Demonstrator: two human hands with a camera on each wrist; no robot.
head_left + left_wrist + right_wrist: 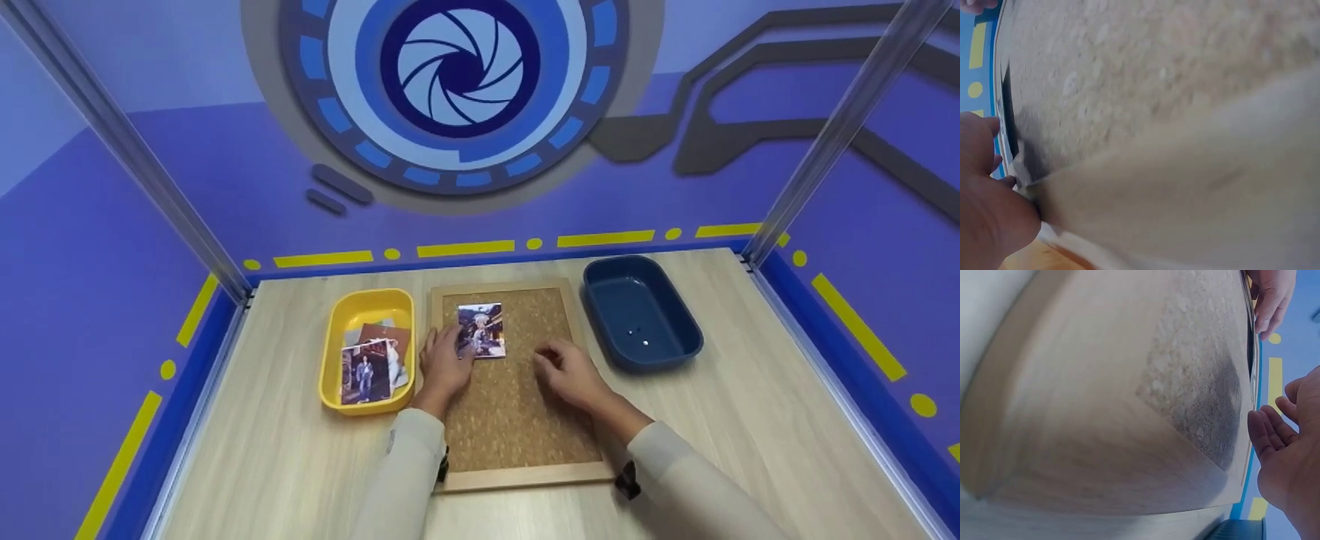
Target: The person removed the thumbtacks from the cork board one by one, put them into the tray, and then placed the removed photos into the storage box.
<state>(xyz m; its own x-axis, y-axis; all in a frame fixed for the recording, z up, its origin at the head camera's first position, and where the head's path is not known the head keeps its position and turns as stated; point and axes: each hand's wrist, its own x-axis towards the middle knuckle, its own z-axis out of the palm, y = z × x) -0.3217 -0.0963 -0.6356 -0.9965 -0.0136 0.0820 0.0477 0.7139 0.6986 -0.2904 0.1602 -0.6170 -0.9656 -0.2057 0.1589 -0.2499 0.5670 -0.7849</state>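
A photo (489, 330) of a person in light clothing lies on the upper part of a wood-framed corkboard (517, 412). At its lower left edge my left hand (446, 367) touches it, thumb over the lower corner. In the left wrist view, the left hand (988, 197) sits beside the board's frame, and the photo shows only as a thin dark strip. My right hand (574, 375) hovers over the cork to the right of the photo, fingers loosely bent. The right wrist view shows the right hand (1292, 444) with thumb and fingers apart and nothing visible between them.
Left of the board stands a yellow tray (328, 360) with several photos (367, 371) inside. A dark blue tray (679, 315) at the right holds a few small white pieces (645, 343). Patterned blue panels (225, 172) border the wooden table (247, 420).
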